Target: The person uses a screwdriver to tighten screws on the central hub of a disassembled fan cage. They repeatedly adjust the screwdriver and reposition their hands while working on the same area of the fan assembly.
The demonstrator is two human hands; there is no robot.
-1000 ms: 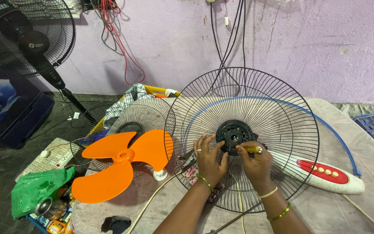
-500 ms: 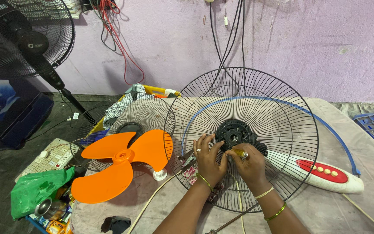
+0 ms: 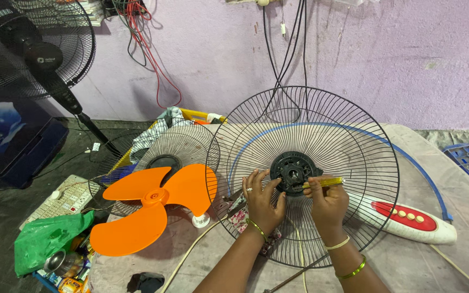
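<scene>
Hands [image 3: 294, 203] hold yellow screwdriver [image 3: 324, 183] level, tip toward hub [image 3: 292, 172].

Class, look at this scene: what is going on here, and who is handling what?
A person works on a black wire fan guard lying on a cloth-covered surface. The left hand steadies its black centre hub, while the right hand holds a yellow-handled screwdriver against it. An orange fan blade lies detached to the left.
</scene>
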